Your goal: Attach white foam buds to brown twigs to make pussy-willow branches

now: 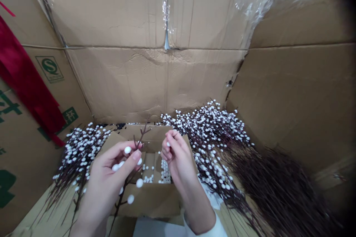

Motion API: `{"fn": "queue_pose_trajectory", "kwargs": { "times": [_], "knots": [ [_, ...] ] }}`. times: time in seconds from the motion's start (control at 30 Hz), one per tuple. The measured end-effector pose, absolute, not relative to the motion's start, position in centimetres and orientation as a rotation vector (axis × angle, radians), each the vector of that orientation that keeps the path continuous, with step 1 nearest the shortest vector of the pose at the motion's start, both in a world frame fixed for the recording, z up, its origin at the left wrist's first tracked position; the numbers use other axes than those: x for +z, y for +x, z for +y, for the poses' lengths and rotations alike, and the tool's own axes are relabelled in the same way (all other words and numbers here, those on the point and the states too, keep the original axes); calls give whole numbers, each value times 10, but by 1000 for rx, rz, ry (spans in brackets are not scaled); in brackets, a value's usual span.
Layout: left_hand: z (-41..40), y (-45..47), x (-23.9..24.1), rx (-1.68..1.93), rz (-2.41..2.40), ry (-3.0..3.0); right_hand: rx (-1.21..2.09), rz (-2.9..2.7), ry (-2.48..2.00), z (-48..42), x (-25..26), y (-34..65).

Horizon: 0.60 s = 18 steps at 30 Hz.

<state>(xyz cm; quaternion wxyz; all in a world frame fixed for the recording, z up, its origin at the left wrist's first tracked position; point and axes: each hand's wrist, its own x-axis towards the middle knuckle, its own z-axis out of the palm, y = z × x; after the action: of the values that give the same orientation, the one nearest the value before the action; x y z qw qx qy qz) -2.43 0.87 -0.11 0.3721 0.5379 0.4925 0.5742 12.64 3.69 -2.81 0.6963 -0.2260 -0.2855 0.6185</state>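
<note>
My left hand (111, 172) grips a thin dark brown artificial twig (141, 137) that has white foam beads (139, 183) along it. The twig's forked tip rises above my fingers and its lower end runs down past my palm. My right hand (178, 157) is close by, its fingers curled and pinching a small white bead (168, 143). Below my hands stands a small cardboard box (150, 202) with loose white beads (165, 172) inside. Part of its inside is hidden behind my hands.
Heaps of beaded branches lie to the left (79, 155) and right (208, 129) of the box. A mass of bare brown stems (278, 181) spreads at the lower right. Tall cardboard walls (139, 81) surround the area, with red fabric (25, 77) hanging at the left.
</note>
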Motion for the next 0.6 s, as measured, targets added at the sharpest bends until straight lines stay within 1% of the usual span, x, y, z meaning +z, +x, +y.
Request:
{"fn": "queue_pose_trajectory", "kwargs": {
  "times": [0.2, 0.6],
  "knots": [
    [11, -18, 1, 1417, 1087, 1308, 1416, -747, -491, 23, -17, 123],
    [11, -10, -1, 1491, 1163, 1201, 1460, -673, -433, 21, -13, 120]
  ]
}}
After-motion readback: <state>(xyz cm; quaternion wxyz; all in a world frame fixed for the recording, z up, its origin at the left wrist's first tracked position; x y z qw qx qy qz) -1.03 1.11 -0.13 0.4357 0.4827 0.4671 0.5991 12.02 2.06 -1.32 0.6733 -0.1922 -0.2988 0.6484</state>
